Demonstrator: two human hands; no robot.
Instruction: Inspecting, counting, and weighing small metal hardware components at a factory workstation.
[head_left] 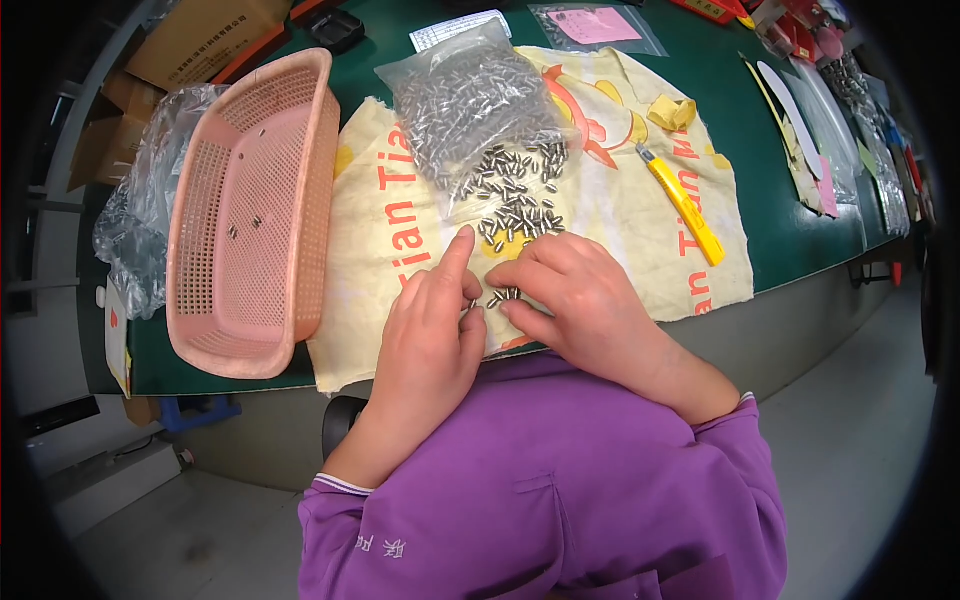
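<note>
Left hand forefinger extended, grip spread; right hand grip pinching small metal pins, fingertips partly hidden.

I sit at a green-topped workbench with a grey front edge. Below me is a plain grey floor. Cardboard boxes stand at my far left.

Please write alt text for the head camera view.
Both hands, left hand and right hand, rest on a cream cloth, gathering small metal pins spilled from a clear bag. A pink basket sits left.
</note>
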